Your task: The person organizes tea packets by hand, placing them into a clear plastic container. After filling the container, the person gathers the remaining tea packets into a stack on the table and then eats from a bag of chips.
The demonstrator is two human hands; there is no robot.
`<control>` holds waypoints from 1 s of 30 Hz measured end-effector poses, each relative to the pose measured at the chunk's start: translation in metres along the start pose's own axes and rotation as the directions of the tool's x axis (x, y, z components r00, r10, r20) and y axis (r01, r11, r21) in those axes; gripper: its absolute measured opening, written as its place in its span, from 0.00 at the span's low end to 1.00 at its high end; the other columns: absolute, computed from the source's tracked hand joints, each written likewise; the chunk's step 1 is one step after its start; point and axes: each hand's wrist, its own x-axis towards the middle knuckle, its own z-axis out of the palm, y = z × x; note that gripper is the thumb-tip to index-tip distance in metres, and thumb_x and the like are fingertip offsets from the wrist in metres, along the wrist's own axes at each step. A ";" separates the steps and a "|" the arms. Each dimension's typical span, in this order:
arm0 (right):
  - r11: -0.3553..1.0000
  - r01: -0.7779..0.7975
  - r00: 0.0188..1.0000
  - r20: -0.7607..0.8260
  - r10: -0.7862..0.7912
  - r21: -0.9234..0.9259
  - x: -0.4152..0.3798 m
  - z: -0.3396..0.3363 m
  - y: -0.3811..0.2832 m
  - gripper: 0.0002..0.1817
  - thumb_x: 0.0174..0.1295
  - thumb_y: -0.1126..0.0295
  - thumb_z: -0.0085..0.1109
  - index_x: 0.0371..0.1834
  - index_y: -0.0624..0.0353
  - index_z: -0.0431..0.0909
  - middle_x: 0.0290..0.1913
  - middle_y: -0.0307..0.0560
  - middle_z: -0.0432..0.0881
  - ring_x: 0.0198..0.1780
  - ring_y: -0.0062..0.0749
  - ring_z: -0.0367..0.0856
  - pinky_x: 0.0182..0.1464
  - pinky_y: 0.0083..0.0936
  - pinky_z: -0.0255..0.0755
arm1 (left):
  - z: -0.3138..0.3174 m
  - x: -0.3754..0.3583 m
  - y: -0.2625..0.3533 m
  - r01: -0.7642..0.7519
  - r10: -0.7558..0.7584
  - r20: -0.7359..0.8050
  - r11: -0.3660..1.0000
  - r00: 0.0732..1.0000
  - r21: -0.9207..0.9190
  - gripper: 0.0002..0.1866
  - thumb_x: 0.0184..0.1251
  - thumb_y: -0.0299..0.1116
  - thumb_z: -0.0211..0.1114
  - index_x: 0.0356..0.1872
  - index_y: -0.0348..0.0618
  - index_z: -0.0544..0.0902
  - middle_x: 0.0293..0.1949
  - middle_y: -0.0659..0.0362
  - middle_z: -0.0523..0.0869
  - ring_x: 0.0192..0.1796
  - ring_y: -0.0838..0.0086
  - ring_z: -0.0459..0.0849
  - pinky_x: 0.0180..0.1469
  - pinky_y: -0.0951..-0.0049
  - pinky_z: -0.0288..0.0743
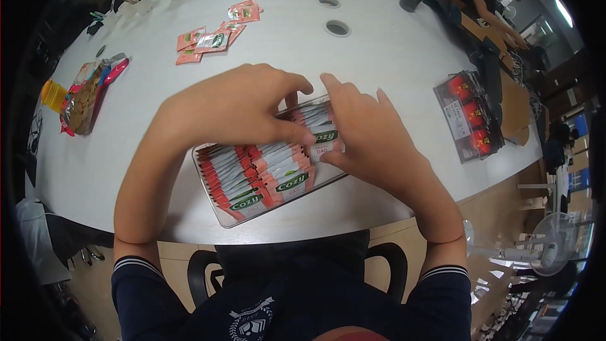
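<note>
A rectangular container (pixel 225 224) lies slanted near the table's front edge, packed with rows of red, pink and white "Cozy" sachets (pixel 278 175). At its right end, both my hands close around a stack of sachets (pixel 324 137). My left hand (pixel 237 107) arches over the container, its thumb against the stack's left side and its fingers curled at the far end. My right hand (pixel 374 132) presses the right side, thumb at the near front and index finger at the back. The stack's middle shows between the hands; my palms hide parts of the container.
Loose pink sachets (pixel 211 40) lie farther back on the white table (pixel 284 38). An open snack bag (pixel 82 104) and yellow jar (pixel 53 95) stand left; clear packs with red items (pixel 468 117) lie right. Two cable holes (pixel 338 28) open at the back. Another person (pixel 489 0) sits far right.
</note>
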 end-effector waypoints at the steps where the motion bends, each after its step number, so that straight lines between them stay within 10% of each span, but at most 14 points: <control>1: 1.000 0.004 1.000 -0.009 -0.004 -0.002 0.000 0.003 0.001 0.54 0.50 0.59 0.83 0.78 0.65 0.62 0.52 0.54 0.82 0.51 0.52 0.86 0.68 0.59 0.71 | -0.004 0.001 -0.002 -0.009 0.009 0.031 1.000 0.999 -0.002 0.34 0.67 0.49 0.78 0.64 0.32 0.84 0.48 0.44 0.92 0.49 0.58 0.94 0.50 0.61 0.85; 10: 0.999 0.008 0.999 0.034 -0.006 -0.049 0.006 0.007 0.000 0.51 0.51 0.60 0.82 0.77 0.65 0.65 0.50 0.53 0.82 0.50 0.51 0.86 0.67 0.55 0.73 | -0.015 0.011 -0.017 0.039 -0.016 0.183 0.992 0.983 -0.122 0.17 0.77 0.34 0.68 0.61 0.39 0.87 0.48 0.51 0.92 0.49 0.66 0.89 0.55 0.66 0.81; 30: 0.997 0.033 0.999 0.027 -0.035 0.063 0.005 0.008 0.004 0.48 0.52 0.59 0.82 0.75 0.65 0.67 0.48 0.52 0.80 0.50 0.48 0.83 0.60 0.45 0.75 | -0.014 0.013 -0.017 0.053 -0.009 0.207 0.977 0.978 -0.207 0.16 0.77 0.30 0.66 0.61 0.40 0.87 0.46 0.51 0.92 0.48 0.67 0.89 0.55 0.66 0.80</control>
